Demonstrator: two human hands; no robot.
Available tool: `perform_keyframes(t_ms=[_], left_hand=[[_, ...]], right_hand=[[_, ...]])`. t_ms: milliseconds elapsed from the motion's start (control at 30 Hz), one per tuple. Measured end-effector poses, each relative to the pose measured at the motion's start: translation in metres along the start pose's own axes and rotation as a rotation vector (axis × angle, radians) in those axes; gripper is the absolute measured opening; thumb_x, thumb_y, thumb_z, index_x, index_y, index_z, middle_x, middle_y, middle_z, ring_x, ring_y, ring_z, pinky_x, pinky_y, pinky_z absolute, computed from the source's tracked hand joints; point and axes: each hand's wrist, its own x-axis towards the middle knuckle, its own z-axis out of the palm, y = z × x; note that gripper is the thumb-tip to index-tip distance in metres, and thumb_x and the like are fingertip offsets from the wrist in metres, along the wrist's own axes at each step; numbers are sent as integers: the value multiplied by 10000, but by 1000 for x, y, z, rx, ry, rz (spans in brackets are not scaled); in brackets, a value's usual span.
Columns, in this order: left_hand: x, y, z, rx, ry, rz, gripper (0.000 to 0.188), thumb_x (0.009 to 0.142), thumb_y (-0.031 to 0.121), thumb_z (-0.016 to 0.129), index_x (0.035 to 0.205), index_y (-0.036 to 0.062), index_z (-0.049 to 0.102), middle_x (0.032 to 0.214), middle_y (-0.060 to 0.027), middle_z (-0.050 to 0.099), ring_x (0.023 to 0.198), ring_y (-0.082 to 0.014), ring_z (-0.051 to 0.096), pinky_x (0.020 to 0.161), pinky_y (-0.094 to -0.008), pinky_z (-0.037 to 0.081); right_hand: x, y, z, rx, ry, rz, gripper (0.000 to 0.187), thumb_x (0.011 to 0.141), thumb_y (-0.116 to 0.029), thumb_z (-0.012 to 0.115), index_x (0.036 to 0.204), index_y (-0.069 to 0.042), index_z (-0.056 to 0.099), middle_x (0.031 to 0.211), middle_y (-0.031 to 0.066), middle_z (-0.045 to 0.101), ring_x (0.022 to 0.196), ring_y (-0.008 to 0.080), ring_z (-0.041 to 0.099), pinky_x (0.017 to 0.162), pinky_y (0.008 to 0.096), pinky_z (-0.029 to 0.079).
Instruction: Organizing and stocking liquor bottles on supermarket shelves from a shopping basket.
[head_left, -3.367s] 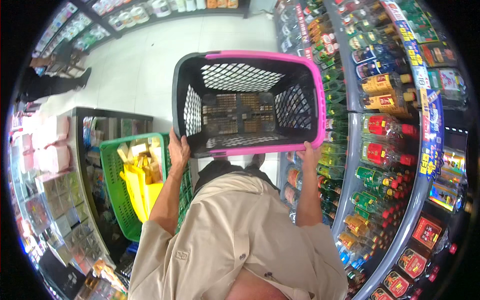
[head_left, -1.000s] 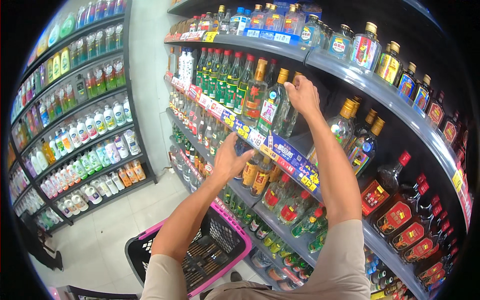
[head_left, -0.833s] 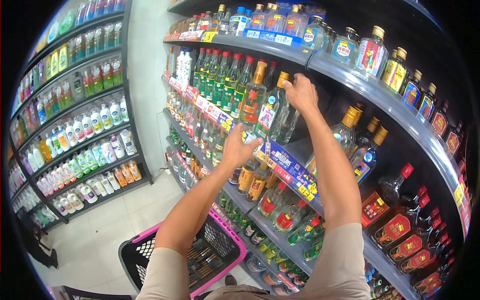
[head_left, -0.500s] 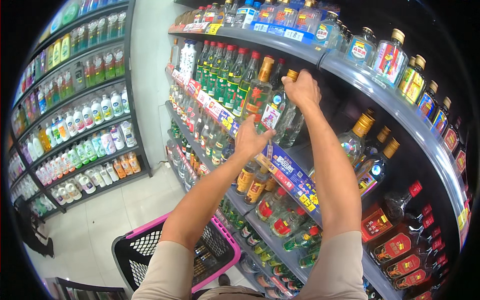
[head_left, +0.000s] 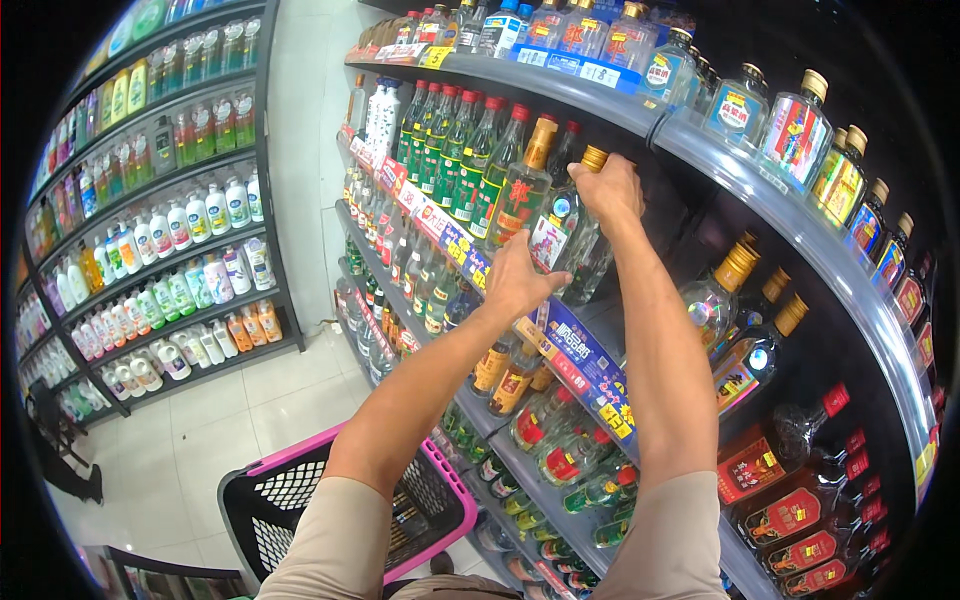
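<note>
My right hand (head_left: 608,190) is closed around the neck of a clear glass liquor bottle (head_left: 552,238), just below its gold cap, on the second shelf from the top. The bottle has a white label with a red and purple print. At its lower part is my left hand (head_left: 522,282), thumb and fingers spread, by the shelf's front edge; whether it presses on the glass I cannot tell. A taller clear bottle with a gold neck (head_left: 524,190) stands just left of the held one. Farther left runs a row of green-labelled bottles with red caps (head_left: 462,160).
A shelf with a clear front lip (head_left: 760,165) juts out above my hands. Gold-capped bottles (head_left: 735,285) stand to the right. Below me is a black shopping basket with a pink rim (head_left: 460,490). Shelves of toiletry bottles (head_left: 160,235) line the left wall.
The view has shifted slightly. Both hands remain at the same bottle, the right on its neck and the left near its lower part, with little visible movement.
</note>
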Motion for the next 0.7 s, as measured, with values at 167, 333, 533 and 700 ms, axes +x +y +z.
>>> perform_keyframes(t_ms=[167,333,533,700], left_hand=[[2,12,0,91,35,-23,747,637,337,845,1221,35,489,1058,-188,637,1007,-360,615,860,-436,482],[2,21,-6,60,-58,-123,807,589,313,878,1210,-9,474,1118,-219,622,1082,-374,591,923,-436,473],[4,17,-4,12,-19,-107,910,560,323,886,1291,-18,465,1102,-224,642,1046,-369,617,919,-422,478],[2,18,-7,-42,64,-27,932,547,318,888,1306,-32,477,1090,-227,646,1033,-356,627,917,-410,480]], right_hand=[[1,4,6,64,65,5,434,763,-399,735,1026,-59,677,1079,177,684,1036,335,648,887,449,482],[0,6,3,151,51,21,404,759,-348,739,1019,-46,675,1084,197,673,1060,363,629,905,467,485],[-11,3,-2,170,179,-55,367,722,-370,775,925,-70,719,875,136,719,888,308,690,796,421,511],[-23,-2,-17,291,139,-81,342,751,-299,751,952,-32,680,970,201,696,959,377,658,829,465,503]])
